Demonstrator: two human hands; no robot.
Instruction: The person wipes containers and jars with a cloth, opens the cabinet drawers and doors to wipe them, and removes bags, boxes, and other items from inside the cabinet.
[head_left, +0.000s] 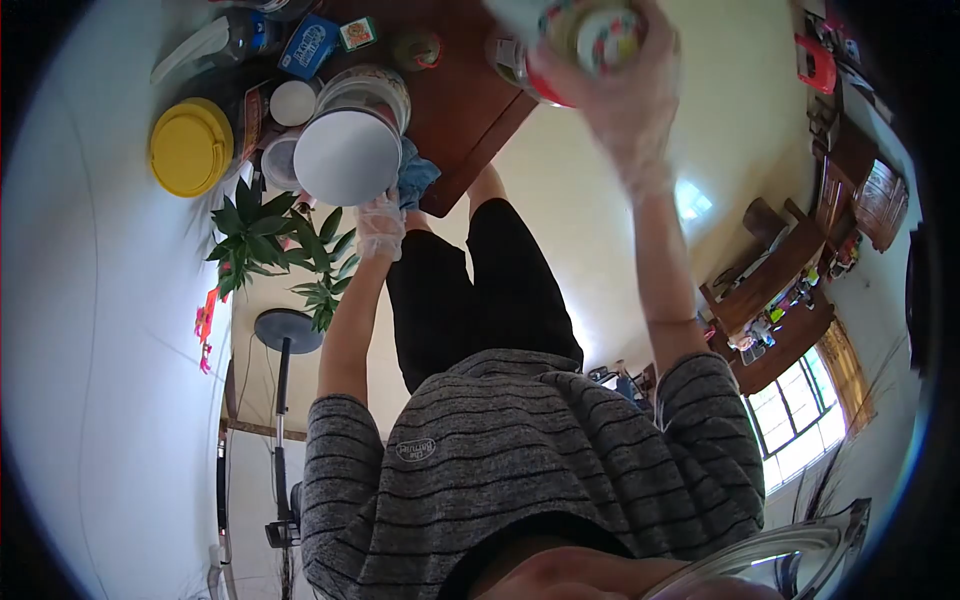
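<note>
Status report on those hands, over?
Left hand by white-lidded jar and blue cloth. Right hand around patterned round item, blurred. Plant, yellow-lidded jar crowd the left side.

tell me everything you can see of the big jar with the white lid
The jar looks like clear glass or plastic, with a coloured pattern near the end away from its lid. That lid is round, plain and white, and it faces the camera. The gloved left hand and a blue cloth meet the lid's edge in view; the fingers are hidden behind it. Its contents and any tilt are unclear.
</note>
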